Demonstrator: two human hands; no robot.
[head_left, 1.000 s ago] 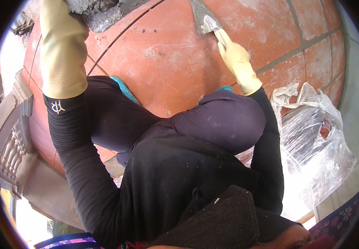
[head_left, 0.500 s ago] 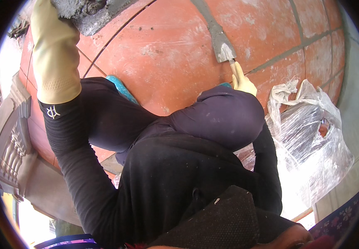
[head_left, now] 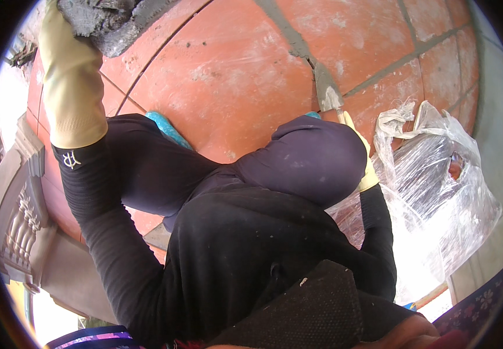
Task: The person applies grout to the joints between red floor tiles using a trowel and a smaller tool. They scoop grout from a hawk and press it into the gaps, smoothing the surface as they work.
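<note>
A floor of big orange-red tiles (head_left: 222, 110) spreads out in front of me, scuffed with whitish dust. At the left stands a grey balustrade (head_left: 23, 224); at the right sits a plastic-wrapped bundle (head_left: 437, 186). The gloved left hand (head_left: 62, 43) is up beside the grey mortar (head_left: 109, 26), and I can't make out its grip. Just past the right knee (head_left: 318, 160), the gloved right hand (head_left: 369, 170) grips a trowel (head_left: 326, 90), blade along a joint.

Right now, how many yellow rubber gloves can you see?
2: the left glove, at upper left, its far end hidden by the grey mortar; and the right glove on the trowel, partly hidden behind the right knee.
</note>
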